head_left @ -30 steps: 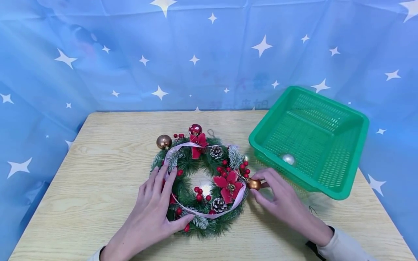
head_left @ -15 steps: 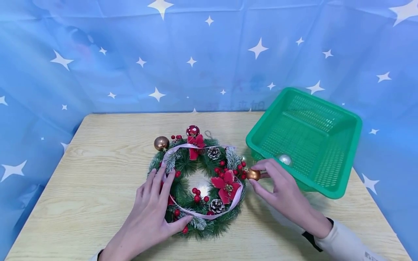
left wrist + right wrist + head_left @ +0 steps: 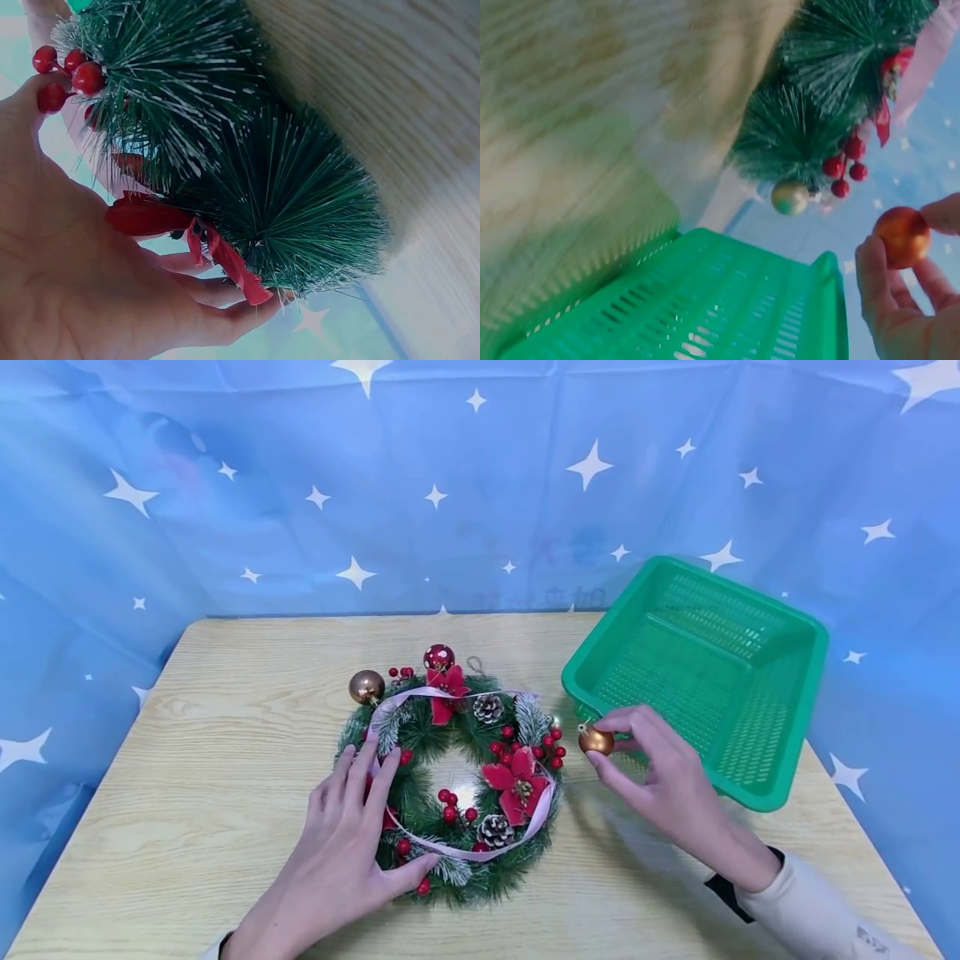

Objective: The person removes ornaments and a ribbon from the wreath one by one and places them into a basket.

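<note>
A green Christmas wreath (image 3: 483,889) lies on the wooden table, dressed with red poinsettias (image 3: 517,785), red berries, pinecones (image 3: 495,832) and a pale pink ribbon (image 3: 480,855). My left hand (image 3: 337,843) rests over its left side, fingers extended and thumb spread toward the front. Between thumb and fingertips, my right hand (image 3: 667,777) pinches a small gold bauble (image 3: 596,740), its cap facing the wreath. In the right wrist view that bauble (image 3: 904,238) is apart from the wreath's needles. A pale gold bauble (image 3: 790,197) hangs at the wreath's right edge.
A green plastic basket (image 3: 813,693) stands at the right, its near-left rim just behind my right hand. Along the wreath's far side sit a brown bauble (image 3: 367,687) and a red white-dotted bauble (image 3: 438,657). A blue star-printed cloth (image 3: 480,510) hangs behind the table.
My right hand has drawn the gold bauble off the wreath's right edge, up and rightward toward the basket. The silver ball in the basket is now hidden. My left hand stays on the wreath.
</note>
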Available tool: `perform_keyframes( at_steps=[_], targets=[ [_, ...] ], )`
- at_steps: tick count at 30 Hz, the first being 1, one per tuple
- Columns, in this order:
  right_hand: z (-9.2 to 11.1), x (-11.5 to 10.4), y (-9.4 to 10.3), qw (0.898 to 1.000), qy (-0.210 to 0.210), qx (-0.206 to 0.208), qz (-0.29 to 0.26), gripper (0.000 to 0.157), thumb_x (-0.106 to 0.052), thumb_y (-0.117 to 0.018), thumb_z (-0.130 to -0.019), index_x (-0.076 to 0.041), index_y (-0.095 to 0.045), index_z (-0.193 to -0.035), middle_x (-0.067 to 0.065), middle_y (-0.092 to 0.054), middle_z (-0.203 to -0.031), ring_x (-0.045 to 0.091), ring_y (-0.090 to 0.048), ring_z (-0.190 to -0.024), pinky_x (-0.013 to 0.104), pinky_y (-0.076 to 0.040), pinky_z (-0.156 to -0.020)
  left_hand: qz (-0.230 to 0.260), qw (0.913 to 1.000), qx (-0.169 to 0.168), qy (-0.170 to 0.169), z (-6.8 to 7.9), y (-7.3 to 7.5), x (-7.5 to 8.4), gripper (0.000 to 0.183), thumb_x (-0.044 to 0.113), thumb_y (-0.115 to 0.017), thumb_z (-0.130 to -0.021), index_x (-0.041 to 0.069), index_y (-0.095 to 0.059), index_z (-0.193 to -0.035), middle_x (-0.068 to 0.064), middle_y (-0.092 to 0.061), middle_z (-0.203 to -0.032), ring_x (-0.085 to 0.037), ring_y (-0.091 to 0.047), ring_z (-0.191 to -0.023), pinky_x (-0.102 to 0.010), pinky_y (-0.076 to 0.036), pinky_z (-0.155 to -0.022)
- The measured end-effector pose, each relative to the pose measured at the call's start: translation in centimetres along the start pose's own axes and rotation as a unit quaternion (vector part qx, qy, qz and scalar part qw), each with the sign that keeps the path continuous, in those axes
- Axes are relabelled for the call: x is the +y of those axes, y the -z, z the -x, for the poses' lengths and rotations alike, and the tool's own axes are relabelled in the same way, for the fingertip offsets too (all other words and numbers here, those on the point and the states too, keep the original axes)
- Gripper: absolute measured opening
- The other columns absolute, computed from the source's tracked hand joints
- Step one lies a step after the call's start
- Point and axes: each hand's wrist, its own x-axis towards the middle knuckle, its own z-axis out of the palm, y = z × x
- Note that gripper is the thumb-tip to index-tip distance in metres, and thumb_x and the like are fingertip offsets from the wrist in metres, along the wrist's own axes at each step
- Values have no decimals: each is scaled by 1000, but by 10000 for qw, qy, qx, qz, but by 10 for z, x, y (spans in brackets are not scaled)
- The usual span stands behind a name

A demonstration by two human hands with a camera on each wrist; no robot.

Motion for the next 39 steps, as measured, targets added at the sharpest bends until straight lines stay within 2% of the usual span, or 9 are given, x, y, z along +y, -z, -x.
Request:
perform_keyframes(
  at_steps=[5, 9, 13, 17, 22, 28, 31, 35, 39],
  targets=[
    [0, 3, 12, 9997, -238, 17, -58, 40, 7, -85, -87, 0, -69, -122, 5, -69, -121, 14, -69, -107, 20, -59, -87, -51, 10000, -59, -5, 0, 1, 1, 124, 80, -76, -84, 7, -27, -172, -20, -13, -180, -55, -22, -157, -76, -36, -108],
    [0, 7, 22, 9989, -453, 141, -56, 47, 15, -87, -83, -1, -69, -122, 4, -69, -121, 12, -70, -108, 22, -59, -86, -50, 9999, -104, 10, -1, 0, 1, 123, 81, -75, -85, 7, -28, -172, -19, -11, -180, -56, -21, -157, -76, -35, -107],
    [0, 13, 30, 9979, -568, 303, -60, 48, 18, -86, -82, 0, -69, -123, 5, -69, -120, 9, -70, -106, 18, -58, -86, -28, 9999, -96, 32, -1, 0, 1, 123, 81, -75, -85, 7, -29, -172, -19, -11, -180, -56, -21, -158, -76, -34, -107],
    [0, 21, 38, 9968, -688, 408, 59, 45, 18, -84, -84, 0, -69, -123, 6, -70, -118, 5, -70, -105, 15, -56, -86, 17, 10000, -21, 43, 0, -2, 1, 125, 79, -77, -83, 7, -28, -172, -20, -13, -180, -55, -21, -157, -77, -34, -107],
    [1, 31, 47, 9926, -1077, 461, 330, 38, 12, -82, -90, 1, -68, -124, 6, -69, -119, 1, -67, -104, 11, -54, -85, 101, 9999, 96, 3, 0, -3, 0, 126, 75, -82, -82, 7, -26, -173, -20, -13, -179, -57, -22, -156, -77, -35, -105],
    [1, 47, 58, 9857, -1546, 208, 640, 31, 2, -78, -98, 1, -65, -126, 11, -68, -120, -4, -63, -104, 8, -51, -85, 113, 9999, 75, 3, 2, -2, 0, 126, 76, -81, -82, 7, -27, -172, -20, -12, -179, -56, -20, -157, -76, -35, -105],
    [2, 56, 63, 9809, -1779, -47, 779, 27, -4, -76, -103, 0, -64, -127, 12, -67, -121, 7, -67, -105, 5, -48, -85, 100, 9999, 77, -13, 2, -3, 1, 126, 76, -81, -83, 7, -26, -173, -20, -11, -180, -55, -19, -158, -76, -34, -105],
    [2, 65, 70, 9718, -2142, -452, 881, 26, -10, -72, -106, 1, -62, -128, 16, -66, -121, 32, -72, -104, 5, -47, -79, 77, 9999, 99, -58, 2, -4, 1, 126, 76, -80, -83, 7, -25, -173, -20, -9, -180, -55, -17, -158, -75, -33, -105],
    [-1, 72, 74, 9592, -2479, -897, 1026, 25, -11, -69, -108, 4, -61, -127, 20, -64, -120, 39, -72, -101, 24, -57, -76, 79, 9999, 88, -73, 2, -3, 2, 126, 76, -80, -83, 7, -24, -173, -20, -8, -180, -54, -16, -158, -75, -33, -105]
  ],
)
